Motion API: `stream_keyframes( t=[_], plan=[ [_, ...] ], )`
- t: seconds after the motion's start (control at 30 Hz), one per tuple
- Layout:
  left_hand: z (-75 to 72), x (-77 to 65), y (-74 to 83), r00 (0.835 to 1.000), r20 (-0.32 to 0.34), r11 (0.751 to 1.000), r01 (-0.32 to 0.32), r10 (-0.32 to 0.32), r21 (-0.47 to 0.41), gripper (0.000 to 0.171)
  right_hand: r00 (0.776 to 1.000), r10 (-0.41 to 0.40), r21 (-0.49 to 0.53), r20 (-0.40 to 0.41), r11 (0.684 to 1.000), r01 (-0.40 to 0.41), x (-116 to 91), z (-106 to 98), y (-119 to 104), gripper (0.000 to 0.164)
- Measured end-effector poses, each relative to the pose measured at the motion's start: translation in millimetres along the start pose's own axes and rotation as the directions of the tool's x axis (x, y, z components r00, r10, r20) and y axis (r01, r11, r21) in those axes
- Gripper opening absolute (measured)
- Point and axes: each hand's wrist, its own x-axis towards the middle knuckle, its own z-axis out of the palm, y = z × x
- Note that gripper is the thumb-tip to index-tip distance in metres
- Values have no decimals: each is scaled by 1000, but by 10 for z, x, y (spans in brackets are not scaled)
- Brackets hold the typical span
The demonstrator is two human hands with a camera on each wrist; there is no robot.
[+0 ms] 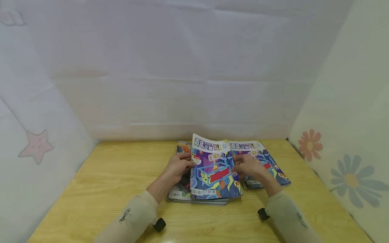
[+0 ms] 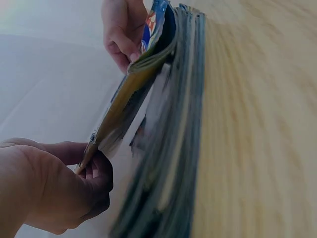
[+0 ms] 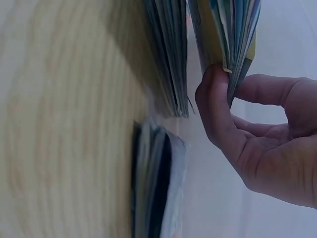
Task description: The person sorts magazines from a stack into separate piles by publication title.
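A magazine (image 1: 214,175) with a purple and blue cover lies tilted over a stack of magazines (image 1: 179,194), its far edge raised. At its left edge, my left hand (image 1: 177,167) pinches it between thumb and fingers. My right hand (image 1: 250,167) grips the opposite edge, the pages showing between thumb and fingers in the right wrist view. Seen from the left wrist, the held magazine (image 2: 116,101) curves where it meets the stack (image 2: 185,99), with a gap beneath the lifted part. The stack's top cover is mostly hidden.
To the right lies a second pile of magazines (image 1: 278,173), its top cover like the held one, close beside my right hand. Everything rests on a wooden table (image 1: 121,175). White cloth walls (image 1: 182,84) stand behind and at both sides.
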Motion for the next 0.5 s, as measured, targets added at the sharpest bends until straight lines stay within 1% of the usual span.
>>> stream_keyframes(
  t=[0.13, 0.23, 0.33, 0.4, 0.5],
  plan=[
    [142, 17, 67, 1000, -1, 1000, -5, 5, -26, 59, 1000, -2, -7, -16, 1000, 2, -30, -117, -24, 64],
    [277, 59, 84, 999, 29, 999, -12, 13, -38, 60, 999, 8, -16, -43, 1000, -9, -76, -236, -4, 63],
    [427, 128, 87, 998, 58, 999, -3, 5, -36, 58, 997, 22, -7, -78, 1000, -23, -126, -370, 57, 62],
    [538, 166, 92, 997, 79, 999, 18, -14, -40, 57, 994, 31, 5, -101, 1000, -30, -159, -462, 112, 60],
    [717, 211, 82, 992, 109, 995, 68, -60, -68, 58, 992, 42, 31, -120, 999, -39, -202, -600, 208, 58]
  ],
)
